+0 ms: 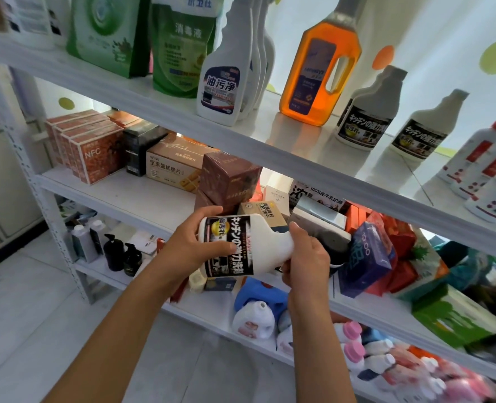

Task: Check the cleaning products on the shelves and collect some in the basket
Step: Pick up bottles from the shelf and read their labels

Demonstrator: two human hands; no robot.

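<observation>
I hold a white cleaner bottle [255,242] with a black label on its side in front of the shelves. My left hand [191,245] grips its base end, thumb over the label. My right hand [307,257] wraps round its neck end, hiding the cap. Two matching white bottles [369,123] [424,132] stand on the top shelf [270,146] at right, beside an orange liquid bottle [319,71] and white spray-type bottles [226,80]. No basket is in view.
Green refill pouches [179,45] stand on the top shelf at left, red-labelled white bottles [485,170] at far right. The middle shelf carries boxes [95,152] and packets. Lower shelves hold dark pump bottles [115,254] and pink-capped bottles [354,341]. Pale floor lies at lower left.
</observation>
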